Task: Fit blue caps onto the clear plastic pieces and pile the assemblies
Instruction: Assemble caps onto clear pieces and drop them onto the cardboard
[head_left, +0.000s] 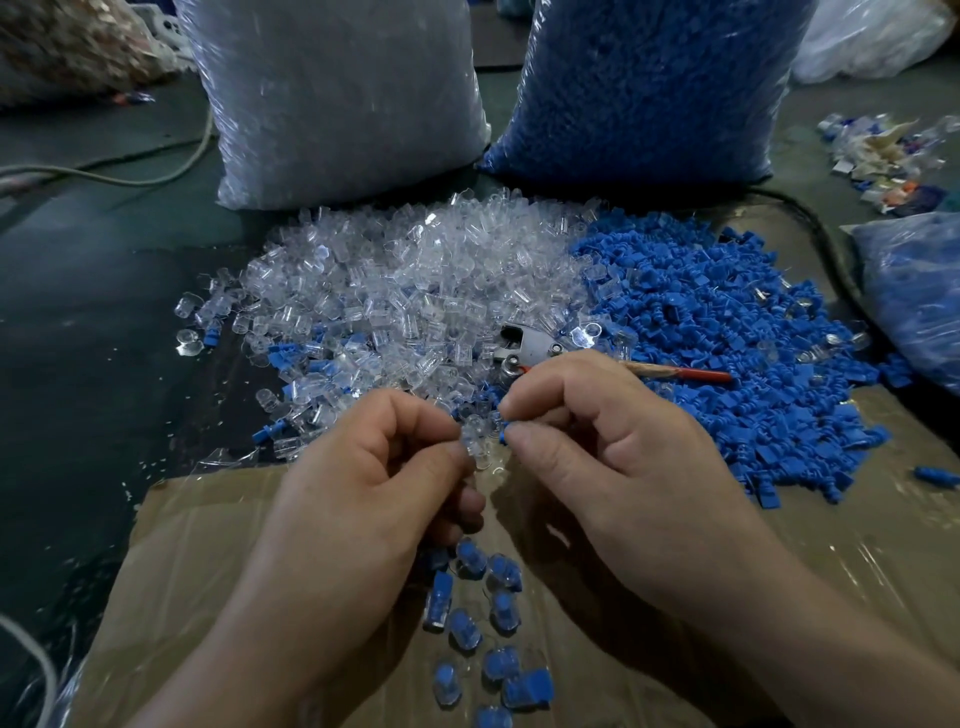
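No legible text, label, brand or number anywhere: nothing readable on bags (337, 104), cardboard (208, 545), clear pieces (415, 270) or blue caps (727, 322).

A heap of clear pieces (415, 280) lies at 12 o'clock, touching a spread of blue caps (727, 338) at 2 o'clock. At centre is a held piece (475, 436), with a held cap (505, 431), mostly hidden, at its 3 o'clock. Capped assemblies (483, 623) lie scattered at 6 o'clock.

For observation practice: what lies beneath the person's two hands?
Blue-capped assemblies lie scattered on film-covered cardboard. The left hand, pinching a clear piece, and right hand, pinching a blue cap, hide any others.
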